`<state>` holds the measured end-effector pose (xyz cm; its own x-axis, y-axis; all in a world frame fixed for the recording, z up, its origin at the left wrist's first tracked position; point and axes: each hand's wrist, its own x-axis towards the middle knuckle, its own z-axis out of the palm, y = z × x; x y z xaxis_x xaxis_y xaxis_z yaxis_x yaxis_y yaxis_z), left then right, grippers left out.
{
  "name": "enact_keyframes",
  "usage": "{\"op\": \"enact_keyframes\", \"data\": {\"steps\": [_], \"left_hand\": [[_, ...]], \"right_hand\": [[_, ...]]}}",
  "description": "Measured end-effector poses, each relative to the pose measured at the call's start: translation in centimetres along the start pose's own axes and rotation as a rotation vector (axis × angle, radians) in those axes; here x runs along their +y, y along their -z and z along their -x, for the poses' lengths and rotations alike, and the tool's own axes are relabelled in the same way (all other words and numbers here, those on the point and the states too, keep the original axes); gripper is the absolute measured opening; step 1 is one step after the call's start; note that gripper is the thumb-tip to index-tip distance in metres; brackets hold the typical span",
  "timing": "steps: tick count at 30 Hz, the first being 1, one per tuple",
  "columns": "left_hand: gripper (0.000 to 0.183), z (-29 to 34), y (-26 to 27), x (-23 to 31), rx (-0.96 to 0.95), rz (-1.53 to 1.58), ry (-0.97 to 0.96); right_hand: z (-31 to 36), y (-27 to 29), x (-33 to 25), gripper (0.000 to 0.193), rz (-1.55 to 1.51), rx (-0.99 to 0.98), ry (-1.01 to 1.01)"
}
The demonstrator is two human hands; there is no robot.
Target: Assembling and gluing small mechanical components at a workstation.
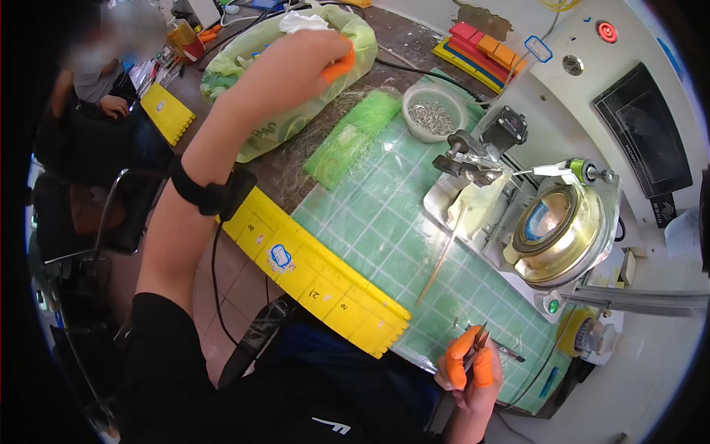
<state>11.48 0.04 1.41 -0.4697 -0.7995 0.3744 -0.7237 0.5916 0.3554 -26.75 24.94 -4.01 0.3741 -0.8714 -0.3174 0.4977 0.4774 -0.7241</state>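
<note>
My left hand is raised over the far side of the bench, above a light green plastic bag; an orange finger cot shows on one fingertip, and I cannot tell whether it holds anything. A black band wraps the left wrist. My right hand, with orange finger cots on two fingers, grips small tweezers near the front edge of the green grid cutting mat. A thin wooden stick lies on the mat.
A yellow ruler strip runs along the mat's left edge. A bundle of green fibres, a bowl of small metal parts and a winding machine with a brass-coloured ring stand behind. Another person sits at the far left.
</note>
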Motion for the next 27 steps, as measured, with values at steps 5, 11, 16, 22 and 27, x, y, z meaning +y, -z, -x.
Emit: {"op": "enact_keyframes", "data": {"steps": [5,11,16,22,27], "left_hand": [[0.007,0.0,-4.6,-1.6,0.031,-0.323,-0.017],[0.017,-2.4,-7.4,-0.9,-0.449,-0.537,0.169],[0.029,-2.4,-7.0,-0.8,-0.526,-0.613,0.090],[0.031,-0.5,-2.3,-1.6,0.070,-0.532,-0.137],[0.035,4.1,10.5,4.0,-0.242,-0.518,-0.065]], "right_hand": [[-0.4,0.2,-0.2,0.045,0.123,0.071,0.021],[0.0,0.0,-1.7,0.032,0.538,0.328,0.149],[-0.9,1.1,-2.3,0.014,1.408,0.514,0.431],[-1.7,1.8,-4.0,0.022,1.476,0.500,0.500],[-0.3,3.3,-4.1,0.023,1.556,0.502,0.359]]}}
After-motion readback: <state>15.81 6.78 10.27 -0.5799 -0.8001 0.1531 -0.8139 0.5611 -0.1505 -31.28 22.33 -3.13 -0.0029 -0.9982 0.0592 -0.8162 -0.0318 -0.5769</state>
